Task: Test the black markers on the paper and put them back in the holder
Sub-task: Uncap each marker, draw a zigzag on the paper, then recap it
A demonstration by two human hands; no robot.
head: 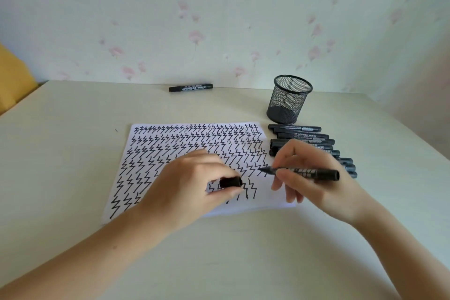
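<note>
From my feed: one sheet of paper (194, 143) lies flat mid-worktop (73, 153), nearly filled with black zigzag test strokes in rows. I count seven rows, the nearest ones partly hidden by the hands.

Right hand (314, 175) grasps one uncapped marker (304, 172), fingers curled round the barrel, tip pointing left and at the paper near its right edge. I can't tell for sure if the tip is touching. White label print on the barrel, too blurred to read.

Left hand (192, 182) rests on the paper and pinches one black cap (230, 182) between thumb and fingers.

One black mesh holder (288, 98) stands upright on the far right, just beyond the paper's far right corner. No markers in it.

A row of capped markers (302, 137) lies side by side just right of the paper, near the holder. I make out about nine, with some partly behind the right hand, so the count is not firm. The labels show "700" plus other characters I can't read.

One more capped marker, the lone marker (190, 87), lies at the far edge by the wall, well apart from the rest. It has a white label that also seems to read "700".

Floral wallpaper (219, 19) behind, pink blossoms. Something yellow (12, 85) at far left.
</note>
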